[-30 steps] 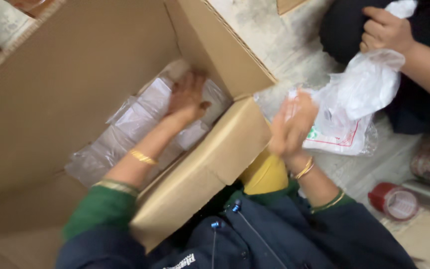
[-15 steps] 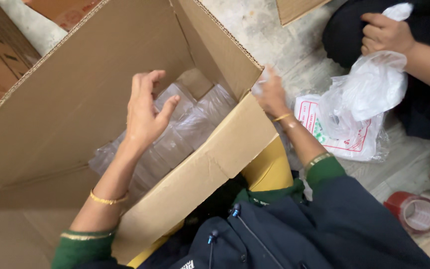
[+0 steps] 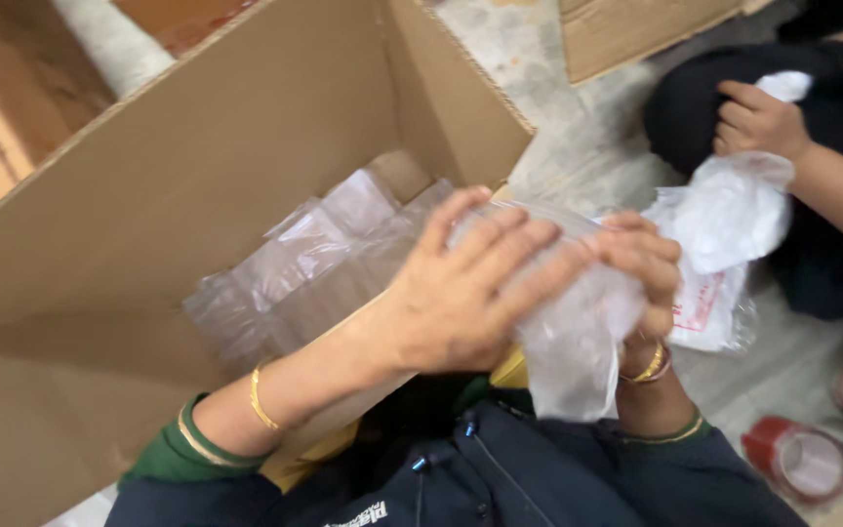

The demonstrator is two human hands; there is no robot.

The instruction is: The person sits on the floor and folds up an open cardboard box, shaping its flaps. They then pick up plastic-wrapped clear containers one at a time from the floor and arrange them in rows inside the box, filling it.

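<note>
A clear plastic bag (image 3: 578, 332) is held between both hands, just over the near edge of the big cardboard box (image 3: 178, 205). The left hand (image 3: 470, 293) is laid flat over the top of it, fingers spread wide. The right hand (image 3: 641, 273) is curled round the far side, so the grip of each hand is closed on the bag. The bag looks thin, soft and crinkly, and its lower end hangs loose under the hands.

A soft bag like this is best held gently, so it is not torn or squashed. It should be kept in both hands, because thin plastic slips easily. The loose end should be kept away from the rough box edge, where it could be caught.

Inside the box, more clear plastic packs (image 3: 314, 273) are stacked in a shiny, wrinkled row. They seem to be filled with see-through things, but what they are cannot be told. The box walls are brown, stiff and smooth, with a flap folded down near the body.

To the right, another person's hand (image 3: 758, 122) is closed on a white plastic bag (image 3: 734, 210), well apart from the clear one. A red roll of tape (image 3: 797, 459) lies on the pale stone floor (image 3: 558, 117) nearby.
</note>
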